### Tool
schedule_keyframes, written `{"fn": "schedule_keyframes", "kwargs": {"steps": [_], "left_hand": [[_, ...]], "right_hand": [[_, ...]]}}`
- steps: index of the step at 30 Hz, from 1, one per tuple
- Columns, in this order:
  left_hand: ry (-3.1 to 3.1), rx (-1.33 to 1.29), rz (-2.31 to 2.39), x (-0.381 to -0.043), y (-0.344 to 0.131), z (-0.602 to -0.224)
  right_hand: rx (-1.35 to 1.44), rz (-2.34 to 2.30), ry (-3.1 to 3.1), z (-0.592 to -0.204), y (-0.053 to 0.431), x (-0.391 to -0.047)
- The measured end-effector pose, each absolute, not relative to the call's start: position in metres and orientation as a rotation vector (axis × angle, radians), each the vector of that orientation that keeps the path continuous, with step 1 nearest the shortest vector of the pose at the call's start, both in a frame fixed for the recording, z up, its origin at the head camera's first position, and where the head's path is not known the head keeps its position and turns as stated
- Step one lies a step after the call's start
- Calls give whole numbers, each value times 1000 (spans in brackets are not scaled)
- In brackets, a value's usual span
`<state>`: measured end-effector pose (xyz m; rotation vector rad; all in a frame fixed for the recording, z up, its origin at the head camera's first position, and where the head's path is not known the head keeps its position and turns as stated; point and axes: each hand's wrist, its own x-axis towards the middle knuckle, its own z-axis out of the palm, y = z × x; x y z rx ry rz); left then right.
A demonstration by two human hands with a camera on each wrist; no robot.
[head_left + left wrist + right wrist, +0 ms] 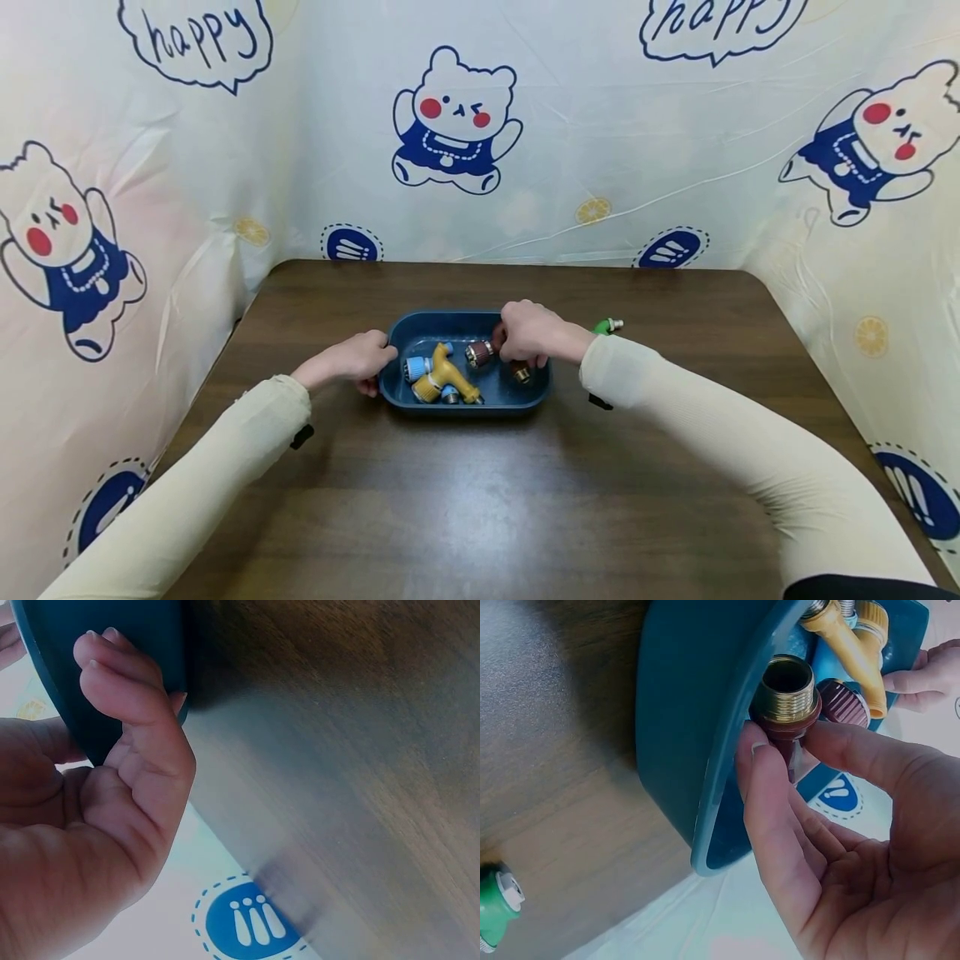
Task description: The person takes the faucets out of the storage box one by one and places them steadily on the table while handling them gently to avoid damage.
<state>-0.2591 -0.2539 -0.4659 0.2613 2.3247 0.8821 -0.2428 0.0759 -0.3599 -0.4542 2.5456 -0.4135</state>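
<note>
A dark blue tray [468, 408] stands on the table. My left hand [352, 357] grips its left end; in the left wrist view the fingers curl under the tray's wall [52, 667]. Inside its right end, my right hand [528, 332] pinches a reddish-brown pipe fitting [787, 712] between thumb and fingers. The fitting has a brass threaded end facing the right wrist camera and a ribbed collar [480, 353]. My fingers hide part of its body. A yellow branched fitting [448, 373] lies over a light blue fitting [415, 368] in the tray's left half.
A green fitting [604, 327] with a pale metallic end lies on the brown wooden table [480, 500], right of the tray and partly behind my right forearm. A printed curtain [585, 125] surrounds the table's back and sides.
</note>
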Motion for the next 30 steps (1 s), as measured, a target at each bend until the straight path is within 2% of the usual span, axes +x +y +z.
{"fn": "schedule_keyframes", "kwargs": {"steps": [5,8,13,16,20,24,30], "left_hand": [[2257,169,996,-291,-277,-518],[2236,171,1025,-298,-282,-528],[2306,240,928,-269,-262,-484],[2337,282,865,-243,-242,-441],[2335,245,861,-223,-226,-405],[2335,249,857,-228,-228,-412],[2335,228,843,-257,-248,-460]], "right_hand": [[-483,-408,2559,-358,80,-242],[-491,-411,2563,-357,81,-242],[-484,-395,2569,-354,81,-242],[-482,-382,2574,-353,82,-242],[-487,-370,2580,-351,83,-242],[-498,-361,2583,-350,83,-242],[-501,-361,2586,-350,84,-242]]}}
